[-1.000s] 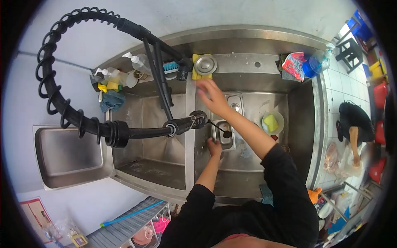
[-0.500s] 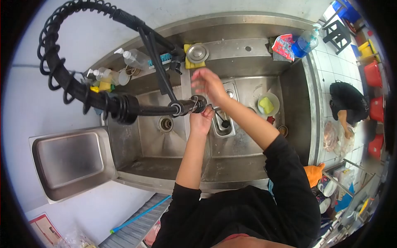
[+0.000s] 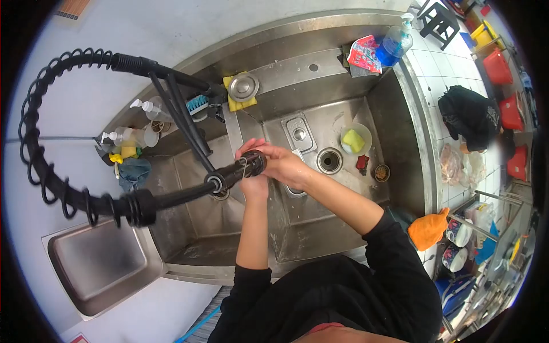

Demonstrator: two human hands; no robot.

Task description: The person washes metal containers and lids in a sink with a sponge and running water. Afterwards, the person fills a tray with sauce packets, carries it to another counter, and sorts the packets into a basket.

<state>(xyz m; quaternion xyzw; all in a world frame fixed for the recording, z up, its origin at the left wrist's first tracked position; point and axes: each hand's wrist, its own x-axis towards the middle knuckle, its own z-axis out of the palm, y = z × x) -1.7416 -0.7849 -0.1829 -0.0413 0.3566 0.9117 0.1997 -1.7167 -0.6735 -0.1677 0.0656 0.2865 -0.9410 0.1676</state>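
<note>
Black spray tap (image 3: pixel 227 176), wire-wrapped near nozzle (image 3: pixel 255 162), juts over sink divider (image 3: pixel 234 127). Left hand (image 3: pixel 254 186), right hand (image 3: pixel 281 166) curled close about nozzle; grip hidden. Right basin wall (image 3: pixel 396 134) well apart.

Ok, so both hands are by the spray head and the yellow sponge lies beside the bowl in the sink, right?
Not quite: the head view shows the yellow sponge inside the bowl in the sink, not beside it. The left hand and right hand are by the spray head.
</note>
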